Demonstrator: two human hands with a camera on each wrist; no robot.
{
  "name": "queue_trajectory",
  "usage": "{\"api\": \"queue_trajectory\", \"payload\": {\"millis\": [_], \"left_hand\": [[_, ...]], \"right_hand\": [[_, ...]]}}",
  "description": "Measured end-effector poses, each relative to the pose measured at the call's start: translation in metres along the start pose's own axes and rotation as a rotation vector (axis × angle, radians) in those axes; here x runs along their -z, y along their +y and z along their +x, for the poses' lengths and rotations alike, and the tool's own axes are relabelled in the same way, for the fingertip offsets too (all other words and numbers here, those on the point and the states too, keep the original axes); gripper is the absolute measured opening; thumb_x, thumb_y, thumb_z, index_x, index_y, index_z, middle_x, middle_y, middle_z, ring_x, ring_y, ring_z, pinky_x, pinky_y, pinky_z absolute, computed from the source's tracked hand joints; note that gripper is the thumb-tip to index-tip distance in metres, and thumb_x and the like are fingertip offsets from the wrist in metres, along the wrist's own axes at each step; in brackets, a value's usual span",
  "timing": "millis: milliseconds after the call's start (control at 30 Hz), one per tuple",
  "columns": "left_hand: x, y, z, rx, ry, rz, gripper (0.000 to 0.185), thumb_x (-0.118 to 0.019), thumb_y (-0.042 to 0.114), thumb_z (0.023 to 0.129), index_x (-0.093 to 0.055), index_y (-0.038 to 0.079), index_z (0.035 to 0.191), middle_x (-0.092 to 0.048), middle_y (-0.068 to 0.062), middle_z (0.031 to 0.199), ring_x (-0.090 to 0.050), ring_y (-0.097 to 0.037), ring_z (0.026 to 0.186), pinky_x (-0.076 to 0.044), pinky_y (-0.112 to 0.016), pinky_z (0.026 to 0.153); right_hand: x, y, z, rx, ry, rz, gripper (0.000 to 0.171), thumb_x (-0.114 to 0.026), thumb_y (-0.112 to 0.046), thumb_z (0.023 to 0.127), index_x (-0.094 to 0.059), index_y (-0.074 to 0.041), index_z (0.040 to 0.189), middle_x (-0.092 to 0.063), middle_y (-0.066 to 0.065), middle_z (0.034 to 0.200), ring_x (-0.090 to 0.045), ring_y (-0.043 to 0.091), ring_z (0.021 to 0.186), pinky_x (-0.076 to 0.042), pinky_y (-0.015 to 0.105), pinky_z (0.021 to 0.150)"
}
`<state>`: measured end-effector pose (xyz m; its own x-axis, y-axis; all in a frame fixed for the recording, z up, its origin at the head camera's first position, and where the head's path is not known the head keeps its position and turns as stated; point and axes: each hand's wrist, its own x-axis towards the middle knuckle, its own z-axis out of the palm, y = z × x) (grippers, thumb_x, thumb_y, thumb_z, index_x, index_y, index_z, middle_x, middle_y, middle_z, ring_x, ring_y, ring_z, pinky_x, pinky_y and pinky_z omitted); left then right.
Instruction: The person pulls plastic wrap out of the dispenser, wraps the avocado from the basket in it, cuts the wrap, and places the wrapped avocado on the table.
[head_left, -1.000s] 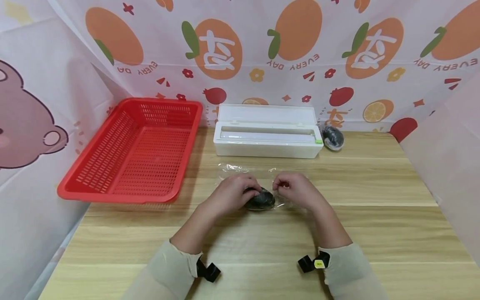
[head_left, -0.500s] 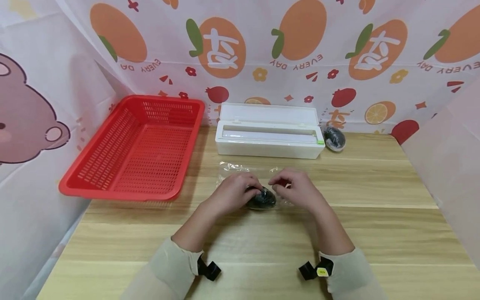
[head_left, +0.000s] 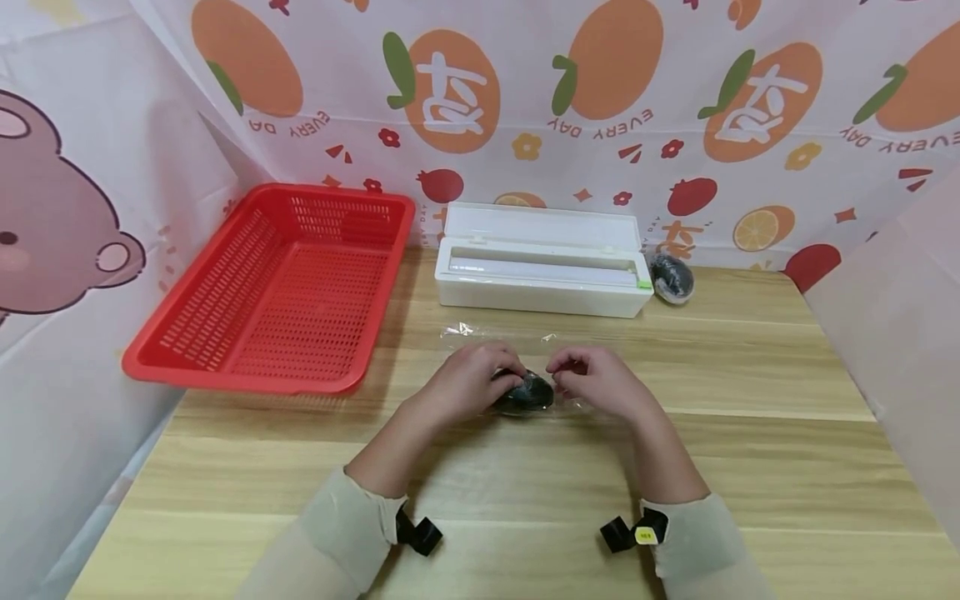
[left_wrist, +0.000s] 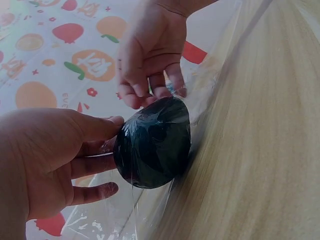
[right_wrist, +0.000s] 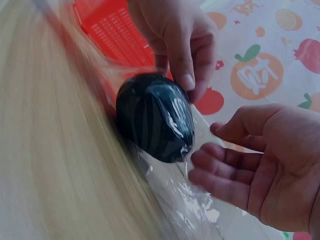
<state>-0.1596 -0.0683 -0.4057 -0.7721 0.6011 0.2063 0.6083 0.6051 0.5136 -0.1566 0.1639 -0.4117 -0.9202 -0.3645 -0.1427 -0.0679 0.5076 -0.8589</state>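
Head view. Your left hand (head_left: 467,385) and right hand (head_left: 600,383) meet at mid-desk (head_left: 750,433) over a dark oval object (head_left: 527,393) lying on a sheet of cling film (head_left: 480,335). Far left: red basket (head_left: 277,287). Far centre: white film dispenser (head_left: 540,260), lid open; a second dark wrapped object (head_left: 671,277) just right of it.

Left wrist view. Your left hand (left_wrist: 47,160): fingers nearly straight, tips touching the dark oval object (left_wrist: 152,142). Your right hand (left_wrist: 150,50): fingertips curled, pinching film at its top.

Right wrist view. Your right hand (right_wrist: 260,160): palm open, fingers loosely bent beside the dark oval object (right_wrist: 155,122). Your left hand (right_wrist: 180,37) presses it from the far side.
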Motion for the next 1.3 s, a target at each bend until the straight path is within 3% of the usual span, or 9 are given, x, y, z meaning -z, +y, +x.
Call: {"api": "queue_trajectory", "payload": {"millis": [167,267,367,633,800,967,1100,1200,1300], "left_hand": [[0.001,0.000,0.000,0.015,-0.009,-0.010,0.008,-0.072,0.016,0.090,-0.077,0.015,0.096,-0.072,0.003,0.098,-0.066,-0.016,0.098,-0.053,-0.034,0.089],[0.000,-0.001,0.000,0.020,-0.010,-0.011,0.008,-0.072,0.016,0.090,-0.077,0.015,0.097,-0.072,0.003,0.098,-0.066,-0.015,0.097,-0.053,-0.034,0.088],[-0.001,-0.001,0.001,0.031,-0.006,-0.024,0.011,-0.072,0.015,0.090,-0.076,0.015,0.100,-0.072,0.003,0.100,-0.066,-0.015,0.099,-0.053,-0.034,0.090],[0.003,0.002,0.001,0.140,-0.012,-0.094,0.024,-0.068,0.022,0.093,-0.070,0.015,0.117,-0.070,0.000,0.115,-0.063,-0.016,0.110,-0.051,-0.037,0.095],[0.021,0.016,-0.005,0.198,0.067,-0.151,0.018,-0.069,0.020,0.093,-0.073,0.013,0.109,-0.070,0.002,0.103,-0.064,-0.014,0.095,-0.054,-0.036,0.081],[0.025,0.026,-0.006,0.199,-0.054,-0.280,0.010,-0.069,0.012,0.091,-0.076,0.008,0.096,-0.071,0.001,0.090,-0.061,-0.009,0.083,-0.054,-0.029,0.074],[0.018,0.024,-0.004,0.321,-0.117,-0.360,0.013,-0.065,0.013,0.094,-0.075,0.007,0.099,-0.071,-0.001,0.089,-0.064,-0.011,0.078,-0.053,-0.025,0.069],[0.016,0.018,-0.003,0.423,-0.084,-0.391,0.013,-0.063,0.013,0.095,-0.075,0.009,0.100,-0.070,-0.002,0.086,-0.066,-0.014,0.073,-0.052,-0.026,0.064],[0.017,0.013,-0.003,0.464,-0.044,-0.366,0.013,-0.063,0.014,0.094,-0.075,0.011,0.098,-0.070,-0.002,0.084,-0.065,-0.014,0.071,-0.051,-0.028,0.064]], "right_hand": [[-0.003,-0.003,-0.002,0.136,0.069,-0.149,0.014,-0.064,-0.011,0.092,-0.072,-0.010,0.104,-0.070,0.006,0.099,-0.061,0.017,0.084,-0.054,0.033,0.070],[-0.010,-0.006,-0.001,0.262,0.054,-0.205,0.014,-0.072,-0.014,0.088,-0.072,-0.015,0.102,-0.067,0.000,0.103,-0.060,0.018,0.092,-0.054,0.035,0.075],[-0.018,-0.007,0.000,0.320,0.043,-0.245,0.019,-0.076,-0.018,0.086,-0.070,-0.018,0.104,-0.064,-0.003,0.106,-0.058,0.020,0.097,-0.053,0.036,0.079],[-0.025,-0.005,0.001,0.299,0.063,-0.251,0.022,-0.076,-0.018,0.086,-0.070,-0.018,0.108,-0.063,-0.003,0.109,-0.060,0.018,0.098,-0.053,0.039,0.084],[-0.025,-0.005,0.003,0.280,0.047,-0.274,0.023,-0.074,-0.021,0.088,-0.070,-0.019,0.111,-0.063,-0.004,0.111,-0.061,0.016,0.100,-0.053,0.038,0.086],[-0.023,-0.006,0.003,0.267,0.047,-0.275,0.023,-0.073,-0.020,0.089,-0.070,-0.020,0.112,-0.063,-0.005,0.110,-0.060,0.016,0.100,-0.053,0.039,0.086],[-0.023,-0.007,0.003,0.253,0.041,-0.265,0.024,-0.073,-0.020,0.089,-0.070,-0.019,0.113,-0.063,-0.004,0.110,-0.060,0.016,0.100,-0.053,0.038,0.085],[-0.023,-0.007,0.003,0.243,0.040,-0.264,0.024,-0.073,-0.021,0.089,-0.070,-0.019,0.113,-0.063,-0.004,0.110,-0.061,0.016,0.099,-0.052,0.036,0.082],[-0.023,-0.007,0.003,0.235,0.045,-0.272,0.024,-0.073,-0.023,0.089,-0.070,-0.020,0.113,-0.062,-0.005,0.110,-0.061,0.016,0.098,-0.052,0.033,0.080]]}}
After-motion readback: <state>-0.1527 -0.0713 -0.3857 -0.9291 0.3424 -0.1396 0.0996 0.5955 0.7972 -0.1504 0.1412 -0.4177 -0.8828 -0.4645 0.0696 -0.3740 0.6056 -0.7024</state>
